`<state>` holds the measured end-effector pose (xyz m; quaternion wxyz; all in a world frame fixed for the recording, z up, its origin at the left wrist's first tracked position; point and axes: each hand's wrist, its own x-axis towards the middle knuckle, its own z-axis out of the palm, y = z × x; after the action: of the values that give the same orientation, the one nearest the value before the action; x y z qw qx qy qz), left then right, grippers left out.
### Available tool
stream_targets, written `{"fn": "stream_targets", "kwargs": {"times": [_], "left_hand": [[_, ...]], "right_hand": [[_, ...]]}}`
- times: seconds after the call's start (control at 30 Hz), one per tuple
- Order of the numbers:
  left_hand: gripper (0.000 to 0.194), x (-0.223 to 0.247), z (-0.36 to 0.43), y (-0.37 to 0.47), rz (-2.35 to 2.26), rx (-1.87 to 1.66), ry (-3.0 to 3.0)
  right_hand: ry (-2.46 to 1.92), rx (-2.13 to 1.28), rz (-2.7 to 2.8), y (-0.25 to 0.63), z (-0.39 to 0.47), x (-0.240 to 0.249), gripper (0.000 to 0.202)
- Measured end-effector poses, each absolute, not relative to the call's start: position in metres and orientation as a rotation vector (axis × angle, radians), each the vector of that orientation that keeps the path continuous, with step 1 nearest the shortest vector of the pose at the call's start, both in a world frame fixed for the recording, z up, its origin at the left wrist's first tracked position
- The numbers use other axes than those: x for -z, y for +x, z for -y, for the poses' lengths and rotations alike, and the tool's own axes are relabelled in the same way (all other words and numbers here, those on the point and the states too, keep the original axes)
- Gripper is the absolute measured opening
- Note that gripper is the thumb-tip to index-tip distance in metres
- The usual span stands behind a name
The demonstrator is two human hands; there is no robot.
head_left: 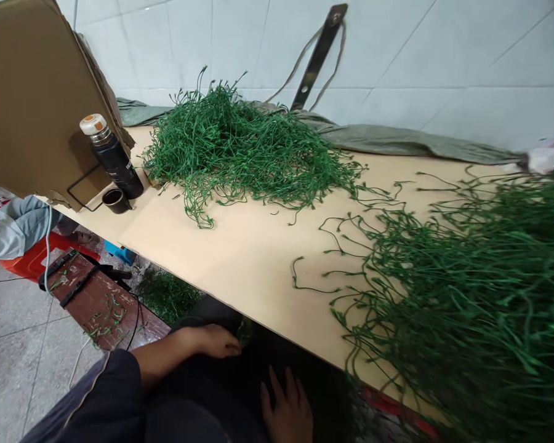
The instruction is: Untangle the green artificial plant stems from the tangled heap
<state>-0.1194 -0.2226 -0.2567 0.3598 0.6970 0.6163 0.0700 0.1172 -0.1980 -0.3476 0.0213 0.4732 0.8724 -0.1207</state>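
Observation:
My left hand (215,340) hangs below the table's front edge over my dark lap, fingers curled beside a small bit of green stem (244,330); whether it grips the stem I cannot tell. My right hand (287,410) rests flat on my lap with its fingers spread, holding nothing. On the tan tabletop (240,252) lies a heap of green plastic stems (244,147) at the back. A larger, blurred heap of green stems (471,301) covers the right end, spilling over the front edge.
A black flask (113,155) with its cup (116,200) stands at the left end by a cardboard sheet (32,98). A grey-green sack (397,140) lies along the tiled wall. Another person's sleeve (13,224) shows at left. A low reddish bench (101,301) stands on the floor.

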Motion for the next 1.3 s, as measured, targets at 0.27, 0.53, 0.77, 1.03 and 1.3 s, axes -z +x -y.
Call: {"fn": "stream_targets", "kwargs": {"times": [0.27, 0.53, 0.77, 1.03, 1.3], "left_hand": [[0.021, 0.092, 0.205, -0.176, -1.178, -0.543, 1.454], [0.050, 0.102, 0.158, -0.248, -2.704, -0.981, 1.242], [0.037, 0.110, 0.138, -0.229, -2.416, -0.424, 1.665], [0.040, 0.107, 0.110, -0.174, -1.980, -0.189, 2.086], [0.045, 0.099, 0.110, -0.151, -1.791, -0.100, 2.173]], "right_hand": [[1.460, 0.399, -2.730, 0.121, 0.199, 0.351, 0.054], [1.425, 0.361, -2.675, 0.119, 0.198, 0.345, 0.052], [1.358, 0.283, -2.564, 0.108, 0.196, 0.331, 0.050], [1.166, 0.676, -2.398, 0.100, 0.182, 0.302, 0.049], [0.809, 1.368, -2.313, 0.081, 0.189, 0.247, 0.048]]}}
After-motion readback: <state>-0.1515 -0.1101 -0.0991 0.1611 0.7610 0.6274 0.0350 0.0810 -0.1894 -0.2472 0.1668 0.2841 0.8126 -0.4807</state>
